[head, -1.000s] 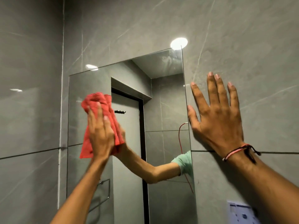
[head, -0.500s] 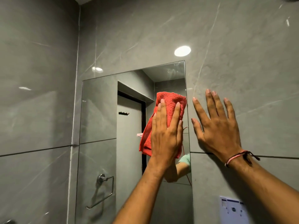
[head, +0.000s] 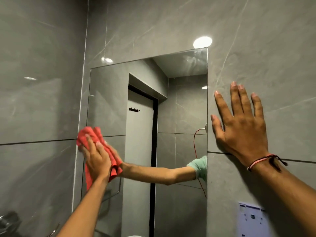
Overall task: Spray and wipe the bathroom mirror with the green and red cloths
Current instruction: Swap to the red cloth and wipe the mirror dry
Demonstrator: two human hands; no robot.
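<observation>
The frameless mirror (head: 181, 103) hangs on a grey tiled wall. My left hand (head: 96, 159) presses the red cloth (head: 89, 135) flat against the mirror's left edge, about halfway down; the cloth bunches above my fingers and hangs below my palm. To the right of the mirror, my right hand (head: 239, 127) lies flat on the wall tile with fingers spread, holding nothing. A red and black thread band circles that wrist. The green cloth and a spray bottle are out of view.
A chrome fitting (head: 8, 221) sits at the bottom left corner. A white printed sticker (head: 251, 219) is on the wall at the lower right. The mirror reflects a door, a towel ring and my arm.
My left hand swept the red cloth from the mirror's upper left to its right edge, then back to the left edge and lower. My right hand stayed flat on the wall.
</observation>
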